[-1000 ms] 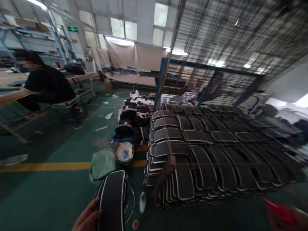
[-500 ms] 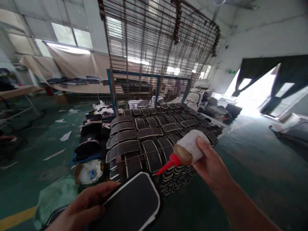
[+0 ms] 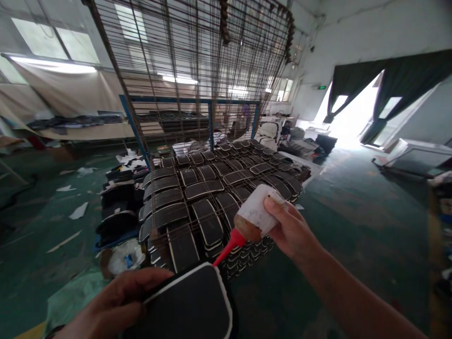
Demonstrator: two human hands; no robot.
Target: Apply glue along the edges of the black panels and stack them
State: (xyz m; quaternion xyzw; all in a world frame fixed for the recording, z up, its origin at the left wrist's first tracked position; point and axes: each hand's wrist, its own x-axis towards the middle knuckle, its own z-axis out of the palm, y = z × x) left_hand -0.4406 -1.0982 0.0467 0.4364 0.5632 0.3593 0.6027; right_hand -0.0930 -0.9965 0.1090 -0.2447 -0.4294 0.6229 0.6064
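Left hand (image 3: 118, 301): yours, closed on the left side of the panel (image 3: 187, 306), fingers along its far-left edge, thumb low by its near-left part.
Panel: dark, rounded corners, right beside and against your left hand, reaching out to the right of it; near end cut off by the bottom of the view.
White line (image 3: 225, 292): runs along the panel's far edge, round the corner and down the right side.
Right hand (image 3: 289, 226): yours, wrapped round the bottle (image 3: 256, 212), thumb on its upper side near the base; well apart from your left hand.
Bottle: white, brownish toward the neck, tilted nozzle-down, held to the left of your right palm, above and right of the panel.
Nozzle (image 3: 229, 246): red, tip at the panel's far edge, by the white line; touching or just above, cannot tell.
Stack (image 3: 206, 223): many dark pale-edged panels in rows, beyond both your hands.
Wire rack (image 3: 210, 117): stands up behind and over the stack, blue bars at its lower part.
Bucket (image 3: 123, 259): left of the stack, blue item inside.
Green bag (image 3: 70, 294): beside the bucket, beyond your left wrist.
Scraps (image 3: 78, 211): white, scattered on the green floor (image 3: 38, 254) to the left.
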